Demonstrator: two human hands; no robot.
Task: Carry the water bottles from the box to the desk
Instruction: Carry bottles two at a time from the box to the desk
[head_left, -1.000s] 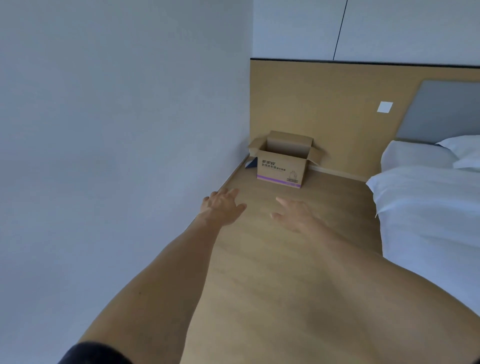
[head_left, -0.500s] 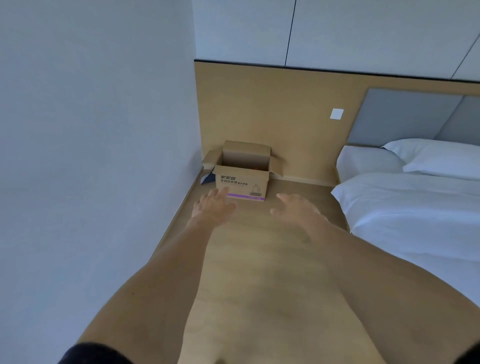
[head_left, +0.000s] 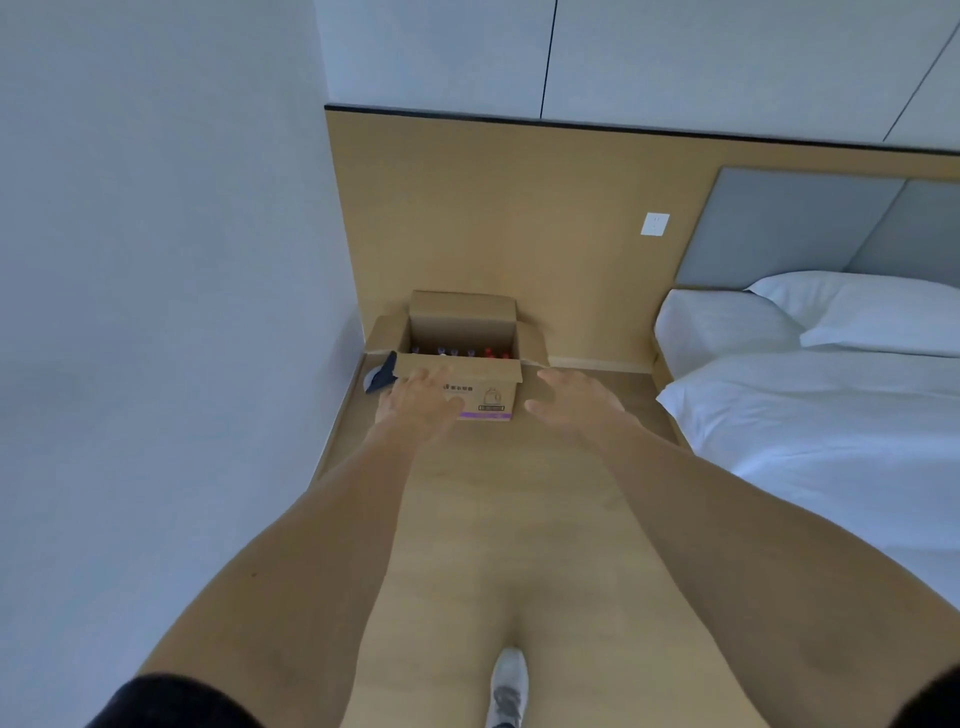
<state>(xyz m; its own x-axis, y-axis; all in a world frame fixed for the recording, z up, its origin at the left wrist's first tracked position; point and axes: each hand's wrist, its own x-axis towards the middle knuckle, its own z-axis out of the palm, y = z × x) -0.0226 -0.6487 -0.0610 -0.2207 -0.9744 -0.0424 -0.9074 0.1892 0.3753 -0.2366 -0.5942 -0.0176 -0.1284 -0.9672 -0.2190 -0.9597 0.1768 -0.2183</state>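
Pale wood floor (head_left: 498, 519) runs straight ahead to a tan wood wall panel (head_left: 519, 218) capped by a dark trim line. A white socket plate (head_left: 654, 224) sits on that panel, just left of a grey padded headboard (head_left: 789, 228). On the right, a bed (head_left: 810, 431) under a white duvet, with a white pillow (head_left: 883, 317) up against the headboard. White wall (head_left: 156, 312) fills the left. Down in the corner, a small dark blue and grey item (head_left: 379, 375) on the floor, too blurred to identify. At the bottom edge, a white shoe (head_left: 508, 686).
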